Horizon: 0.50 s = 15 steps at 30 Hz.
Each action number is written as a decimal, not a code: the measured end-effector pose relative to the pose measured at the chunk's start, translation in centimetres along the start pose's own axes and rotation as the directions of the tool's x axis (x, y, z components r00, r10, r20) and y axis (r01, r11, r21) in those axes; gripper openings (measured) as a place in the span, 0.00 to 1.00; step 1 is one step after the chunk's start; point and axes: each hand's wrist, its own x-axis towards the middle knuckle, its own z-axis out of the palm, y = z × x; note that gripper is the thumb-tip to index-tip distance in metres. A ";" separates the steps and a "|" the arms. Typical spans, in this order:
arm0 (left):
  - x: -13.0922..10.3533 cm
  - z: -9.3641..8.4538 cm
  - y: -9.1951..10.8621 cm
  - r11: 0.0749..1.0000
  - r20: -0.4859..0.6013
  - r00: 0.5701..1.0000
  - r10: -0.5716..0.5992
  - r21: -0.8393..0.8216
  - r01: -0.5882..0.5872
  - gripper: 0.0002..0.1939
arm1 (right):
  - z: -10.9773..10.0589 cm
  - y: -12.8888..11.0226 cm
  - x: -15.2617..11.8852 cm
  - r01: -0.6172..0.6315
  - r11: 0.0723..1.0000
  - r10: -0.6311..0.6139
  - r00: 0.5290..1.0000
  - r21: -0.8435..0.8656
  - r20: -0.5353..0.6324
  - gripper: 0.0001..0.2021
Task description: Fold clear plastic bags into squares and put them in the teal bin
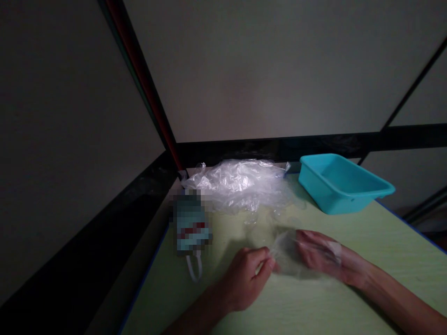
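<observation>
We are holding a clear bag (287,258) between our left hand (248,277), pinching one end, and our right hand (319,253), set apart and showing through the film, its grip too blurred to tell. Beyond them, crumpled plastic (240,181) and a turquoise tub (319,186) are resting.

Left grip (248,278) pinches, thumb to forefinger; right grip (318,252), blurred, curls loosely, forearm (393,288) slanting inward.

I was in what looked like a workroom corner: panelled walls (272,74), table (296,311), heaped clear plastic (240,180), turquoise tub (318,190).
</observation>
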 end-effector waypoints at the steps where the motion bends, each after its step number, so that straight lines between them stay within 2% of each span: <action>1: 0.0 0.1 -0.1 0.999 -0.008 1.000 -0.017 -0.033 0.017 0.15 | -0.2 -0.3 -0.1 -0.008 0.999 0.009 1.000 0.038 -0.022 0.18; 3: 0.1 0.2 -0.2 0.993 -0.016 0.999 -0.052 -0.106 0.050 0.16 | -0.6 -1.1 -0.2 -0.038 0.984 0.044 0.999 0.172 -0.029 0.21; 5: 0.2 0.4 -0.3 0.981 -0.030 0.995 -0.090 -0.173 0.084 0.18 | -1.3 -1.9 -0.6 -0.066 0.962 0.054 0.997 0.266 0.051 0.28; 7: 0.2 0.6 -0.5 0.970 -0.045 0.991 -0.125 -0.217 0.113 0.18 | -2.0 -2.6 -1.0 -0.068 0.962 0.028 0.988 0.265 0.150 0.37; 10: 0.3 0.8 -0.9 0.959 -0.050 0.988 -0.145 -0.252 0.128 0.18 | -3.1 -2.8 -1.6 -0.069 0.986 0.033 0.973 0.150 0.230 0.42; 15: 0.4 1.0 -1.0 0.940 -0.061 0.985 -0.160 -0.315 0.133 0.18 | -4.0 -2.0 -2.0 -0.010 0.990 0.049 0.958 -0.139 0.282 0.34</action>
